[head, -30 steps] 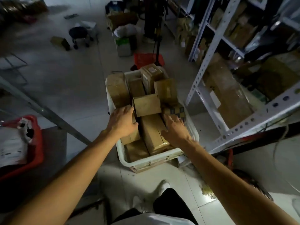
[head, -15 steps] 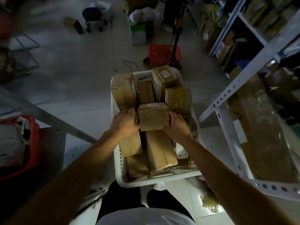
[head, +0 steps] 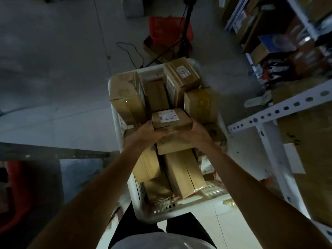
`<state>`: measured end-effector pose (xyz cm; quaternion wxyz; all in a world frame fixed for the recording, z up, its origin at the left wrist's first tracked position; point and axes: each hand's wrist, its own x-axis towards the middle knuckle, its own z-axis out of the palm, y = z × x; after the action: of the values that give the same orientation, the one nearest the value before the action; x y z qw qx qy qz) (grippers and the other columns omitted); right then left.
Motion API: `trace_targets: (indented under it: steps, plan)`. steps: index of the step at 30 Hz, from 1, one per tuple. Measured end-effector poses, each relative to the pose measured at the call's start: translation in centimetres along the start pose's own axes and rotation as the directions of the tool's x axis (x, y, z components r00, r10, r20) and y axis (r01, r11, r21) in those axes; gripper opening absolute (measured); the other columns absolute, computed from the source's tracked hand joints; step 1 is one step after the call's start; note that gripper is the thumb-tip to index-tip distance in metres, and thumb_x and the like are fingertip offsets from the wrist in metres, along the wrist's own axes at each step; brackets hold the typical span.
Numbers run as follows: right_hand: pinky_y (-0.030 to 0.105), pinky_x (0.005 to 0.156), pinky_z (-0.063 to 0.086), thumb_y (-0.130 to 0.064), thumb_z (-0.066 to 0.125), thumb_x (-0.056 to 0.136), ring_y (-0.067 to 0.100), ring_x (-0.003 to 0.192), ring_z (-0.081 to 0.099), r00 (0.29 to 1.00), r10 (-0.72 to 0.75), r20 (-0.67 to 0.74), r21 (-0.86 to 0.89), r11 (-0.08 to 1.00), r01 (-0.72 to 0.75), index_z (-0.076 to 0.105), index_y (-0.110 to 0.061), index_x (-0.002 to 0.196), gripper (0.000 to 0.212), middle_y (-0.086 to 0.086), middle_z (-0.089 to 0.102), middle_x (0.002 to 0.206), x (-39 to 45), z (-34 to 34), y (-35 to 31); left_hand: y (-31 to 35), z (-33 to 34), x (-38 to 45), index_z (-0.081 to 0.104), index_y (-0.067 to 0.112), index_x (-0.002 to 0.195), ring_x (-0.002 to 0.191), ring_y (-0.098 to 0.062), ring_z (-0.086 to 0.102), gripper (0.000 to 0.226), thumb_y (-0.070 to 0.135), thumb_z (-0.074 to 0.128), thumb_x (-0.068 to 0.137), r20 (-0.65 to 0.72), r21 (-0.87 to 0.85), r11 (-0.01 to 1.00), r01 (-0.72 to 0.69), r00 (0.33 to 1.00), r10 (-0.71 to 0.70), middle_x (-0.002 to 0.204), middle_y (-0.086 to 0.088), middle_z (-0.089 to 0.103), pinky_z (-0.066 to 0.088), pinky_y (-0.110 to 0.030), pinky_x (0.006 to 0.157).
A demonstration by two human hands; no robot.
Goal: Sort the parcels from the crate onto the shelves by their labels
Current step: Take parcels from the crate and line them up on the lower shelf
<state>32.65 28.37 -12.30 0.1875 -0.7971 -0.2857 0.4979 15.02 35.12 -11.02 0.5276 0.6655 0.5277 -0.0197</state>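
Holding a small box (head: 171, 119) between both hands, I have it just above the other parcels in the middle of the crate (head: 179, 205). My left hand (head: 146, 133) clamps its left end and my right hand (head: 195, 133) its right end, fingers curled under the edges, so the weight sits on both sides and the box stays level. That grip also leaves the top face bare: the white label (head: 168, 116) lies face up toward me, which is what I need before choosing a shelf. The print is too small and blurred to read from here.

The crate stands on the floor in front of my legs, packed with brown parcels on end and on their sides. A tall box (head: 181, 78) at the far end also shows labels. The shelves (head: 280, 109) stand just to the right, their white perforated rail close to the crate, so I judge the carry to be short. The box looks light and rigid, and a two-handed hold seems more than enough. Most parcels remain in the crate, so the sorting looks far from done.
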Motion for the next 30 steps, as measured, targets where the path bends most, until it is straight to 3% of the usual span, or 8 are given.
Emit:
trace_targets:
  steps: [4, 7, 14, 17, 21, 23, 27, 30]
  plan:
    - [0.029, 0.097, 0.047, -0.036, 0.084, 0.075, 0.013, 0.119, 0.056, 0.997, -0.066, -0.048, 0.033, 0.997, 0.067, 0.053, -0.026, 0.139, 0.072, -0.007, 0.063, 0.127, -0.7, 0.4, 0.4, -0.3, 0.4, -0.5, 0.062, 0.027, 0.128, 0.106, 0.001, 0.06, 0.049, 0.036, 0.078, 0.083, -0.033, -0.139, 0.99, -0.032, 0.999, 0.028, 0.111, 0.023, 0.061, 0.035, 0.009, 0.067]
    - [0.03, 0.095, 0.051, -0.034, 0.087, 0.071, 0.01, 0.114, 0.059, 0.988, -0.14, -0.071, 0.128, 0.981, 0.148, 0.052, -0.025, 0.14, 0.077, -0.01, 0.065, 0.123, -2.7, 0.4, 1.4, -0.3, 1.3, -2.5, 0.055, 0.022, 0.125, 0.085, 0.006, 0.052, 0.046, 0.023, 0.077, 0.084, -0.147, -0.189, 0.981, -0.03, 0.989, 0.002, 0.091, 0.027, 0.05, 0.036, 0.006, 0.064]
    - [0.005, 0.073, 0.048, -0.034, 0.089, 0.065, -0.01, 0.105, 0.056, 0.953, -0.278, -0.116, 0.228, 0.927, 0.298, 0.038, -0.038, 0.139, 0.09, -0.028, 0.056, 0.118, -11.3, 0.9, 5.2, -1.8, 5.4, -9.9, 0.039, 0.028, 0.135, 0.113, 0.009, 0.054, 0.077, 0.014, 0.084, 0.074, -0.225, -0.367, 0.919, -0.144, 0.972, 0.062, 0.12, 0.017, 0.059, 0.046, -0.014, 0.097]
    - [0.009, 0.078, 0.051, -0.041, 0.086, 0.066, -0.013, 0.107, 0.057, 0.957, -0.281, -0.073, 0.221, 0.931, 0.29, 0.038, -0.037, 0.139, 0.087, -0.03, 0.057, 0.116, -13.7, 0.9, 8.2, -2.8, 8.3, -13.0, 0.03, 0.028, 0.147, 0.114, 0.009, 0.052, 0.092, 0.026, 0.085, 0.074, -0.255, -0.319, 0.941, -0.111, 0.967, 0.028, 0.129, 0.017, 0.054, 0.043, -0.004, 0.088]
    - [0.031, 0.102, 0.05, -0.051, 0.082, 0.063, 0.002, 0.119, 0.055, 0.965, -0.261, 0.001, 0.096, 0.961, 0.259, 0.023, -0.024, 0.153, 0.111, -0.022, 0.05, 0.132, -15.1, 1.3, 12.0, -3.8, 11.6, -14.7, 0.026, 0.022, 0.15, 0.129, -0.008, 0.044, 0.094, 0.039, 0.082, 0.076, -0.326, -0.173, 0.985, -0.029, 0.945, -0.03, 0.146, 0.003, 0.043, 0.039, -0.022, 0.105]
    - [0.042, 0.109, 0.046, -0.045, 0.087, 0.064, 0.014, 0.131, 0.051, 0.969, -0.245, 0.039, 0.075, 0.968, 0.241, 0.018, -0.025, 0.155, 0.116, -0.01, 0.048, 0.143, -14.9, 1.4, 13.2, -3.8, 11.4, -14.1, 0.028, 0.017, 0.15, 0.131, -0.015, 0.043, 0.092, 0.043, 0.078, 0.078, -0.347, 0.004, 1.0, -0.019, 0.938, 0.019, 0.148, -0.005, 0.038, 0.037, -0.024, 0.102]
    - [0.042, 0.11, 0.045, -0.038, 0.09, 0.067, 0.013, 0.133, 0.049, 0.962, -0.259, 0.084, 0.071, 0.965, 0.253, 0.021, -0.03, 0.154, 0.111, -0.01, 0.048, 0.147, -13.6, 0.9, 14.1, -2.2, 8.1, -10.3, 0.027, 0.015, 0.152, 0.132, -0.028, 0.044, 0.097, 0.048, 0.078, 0.076, -0.344, 0.215, 0.975, -0.063, 0.929, 0.136, 0.148, -0.012, 0.037, 0.046, -0.041, 0.103]
    - [0.034, 0.104, 0.047, -0.029, 0.087, 0.074, 0.01, 0.123, 0.054, 0.95, -0.307, 0.062, 0.047, 0.951, 0.304, 0.027, -0.027, 0.152, 0.098, -0.01, 0.054, 0.137, -13.2, 0.6, 13.6, -0.4, 5.2, -6.4, 0.016, 0.016, 0.156, 0.144, -0.029, 0.028, 0.112, 0.048, 0.082, 0.071, -0.242, 0.262, 0.964, -0.053, 0.963, 0.119, 0.159, -0.01, 0.024, 0.032, -0.048, 0.116]
